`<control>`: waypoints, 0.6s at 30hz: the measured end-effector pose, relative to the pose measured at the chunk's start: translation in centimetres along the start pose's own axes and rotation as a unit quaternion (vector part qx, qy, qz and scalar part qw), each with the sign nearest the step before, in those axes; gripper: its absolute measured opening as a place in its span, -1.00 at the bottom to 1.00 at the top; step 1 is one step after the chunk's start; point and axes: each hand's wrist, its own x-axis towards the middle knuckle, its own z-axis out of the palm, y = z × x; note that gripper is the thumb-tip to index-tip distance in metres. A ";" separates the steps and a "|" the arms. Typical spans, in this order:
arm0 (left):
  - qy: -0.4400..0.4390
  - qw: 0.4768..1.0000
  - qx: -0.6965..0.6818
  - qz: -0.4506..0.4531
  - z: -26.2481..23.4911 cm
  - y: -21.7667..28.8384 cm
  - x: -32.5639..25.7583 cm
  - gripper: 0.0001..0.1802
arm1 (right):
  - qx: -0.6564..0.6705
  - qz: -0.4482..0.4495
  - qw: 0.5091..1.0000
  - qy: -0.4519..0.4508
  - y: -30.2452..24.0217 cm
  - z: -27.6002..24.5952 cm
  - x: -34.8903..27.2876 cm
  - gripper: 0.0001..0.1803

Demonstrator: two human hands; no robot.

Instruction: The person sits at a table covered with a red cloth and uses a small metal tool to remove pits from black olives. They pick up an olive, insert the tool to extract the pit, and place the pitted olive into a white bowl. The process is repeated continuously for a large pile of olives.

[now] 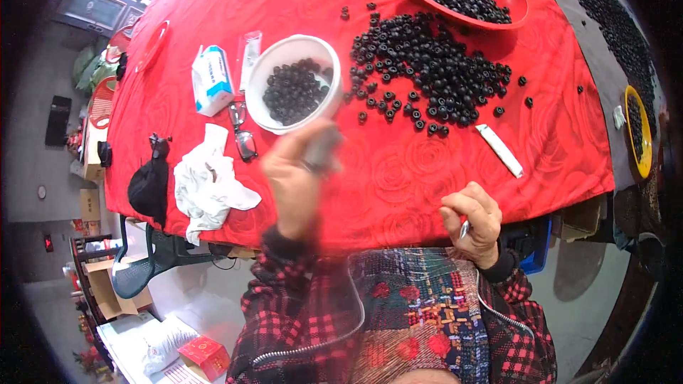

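Observation:
My left hand (294,178) is raised at the near rim of a white bowl (259,109) and is smeared by motion. A dark grey blur (324,149) shows at its curled fingers; I cannot tell what it is. The bowl holds many small black ring-like pieces (295,91). Over the near table edge, the fingers of my right hand (475,222) are curled round a slim, pale metallic tool (464,229), most of it hidden. A heap of the same black pieces (434,64) lies loose beyond my hands, right of the white bowl.
On the red tablecloth (398,206) stand a red basin (523,18) of black pieces, a white-and-blue box (212,82), glasses (245,144), a white cloth (208,188), a black cap-like item (148,188) and a white strip (500,151). A yellow tray (632,103) lies far right.

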 end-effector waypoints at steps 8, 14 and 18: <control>0.158 0.902 0.336 0.222 -5.5 -1.0 7.0 -0.65 | -0.009 0.043 0.999 0.000 0.0 -0.4 -0.3 -0.79; -0.040 0.892 0.389 0.227 1.2 -5.7 2.4 -0.79 | -0.017 0.055 0.998 -0.011 0.1 -0.5 -0.3 -0.81; -0.052 0.867 0.458 0.188 1.6 -8.2 4.1 -0.79 | -0.008 0.060 0.998 -0.022 -0.3 -0.6 -0.2 -0.82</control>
